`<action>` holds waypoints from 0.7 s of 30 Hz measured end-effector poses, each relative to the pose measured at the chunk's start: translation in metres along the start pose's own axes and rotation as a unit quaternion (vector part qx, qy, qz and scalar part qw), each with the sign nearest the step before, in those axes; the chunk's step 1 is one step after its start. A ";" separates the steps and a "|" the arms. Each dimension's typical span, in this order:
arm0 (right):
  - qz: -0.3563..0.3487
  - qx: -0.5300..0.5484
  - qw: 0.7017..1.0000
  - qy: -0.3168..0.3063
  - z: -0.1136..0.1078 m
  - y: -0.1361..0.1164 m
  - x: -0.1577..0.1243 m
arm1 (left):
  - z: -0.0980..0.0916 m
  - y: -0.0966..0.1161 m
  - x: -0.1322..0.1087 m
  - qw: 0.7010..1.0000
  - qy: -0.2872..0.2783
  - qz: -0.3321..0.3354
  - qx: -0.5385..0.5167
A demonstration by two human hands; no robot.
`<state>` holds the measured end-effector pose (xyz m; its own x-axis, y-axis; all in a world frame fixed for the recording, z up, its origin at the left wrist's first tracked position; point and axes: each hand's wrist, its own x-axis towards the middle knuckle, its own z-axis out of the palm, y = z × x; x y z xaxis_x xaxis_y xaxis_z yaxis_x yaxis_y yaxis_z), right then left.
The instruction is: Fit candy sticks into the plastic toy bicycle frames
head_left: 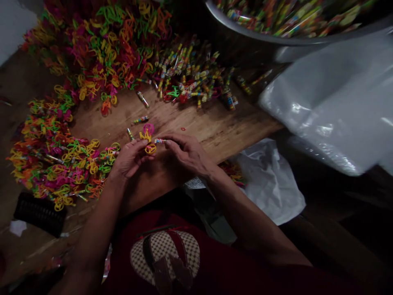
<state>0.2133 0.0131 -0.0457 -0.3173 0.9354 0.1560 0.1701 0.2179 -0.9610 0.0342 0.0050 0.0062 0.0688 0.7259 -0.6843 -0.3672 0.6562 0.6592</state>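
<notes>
My left hand [131,157] pinches a small yellow plastic toy bicycle [145,137] with a pink wheel and a yellow wheel, just above the wooden table. Close to its right, my right hand [187,152] holds a small candy tube [159,141] between thumb and fingers, its printed end pointing at the toy. A narrow gap seems to separate tube and toy. Beyond my hands lie a few loose candy tubes [140,120] on the wood.
Toy pieces in mixed colours form a big heap [101,49] at the back left and another pile [67,159] at left. Candy tubes [193,73] are heaped behind. A metal basin [245,30] of tubes, clear plastic bags [331,98] and a black tray [39,213] stand around.
</notes>
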 end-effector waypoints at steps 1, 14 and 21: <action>-0.009 0.027 1.000 0.001 0.000 -0.002 0.000 | -0.001 -0.001 -0.001 1.000 -0.008 -0.003 -0.002; 0.047 0.197 0.973 0.112 0.023 -0.004 -0.019 | 0.003 -0.012 -0.014 0.999 -0.018 0.012 -0.033; -0.083 0.009 0.990 0.112 0.015 -0.002 -0.024 | 0.001 -0.011 -0.014 1.000 -0.027 -0.014 0.005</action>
<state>0.2067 -0.0135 -0.0507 -0.1235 0.9259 0.3570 0.1161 0.3708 -0.9214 0.0382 -0.0125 0.0087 0.1288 0.7169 -0.6852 -0.3559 0.6783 0.6428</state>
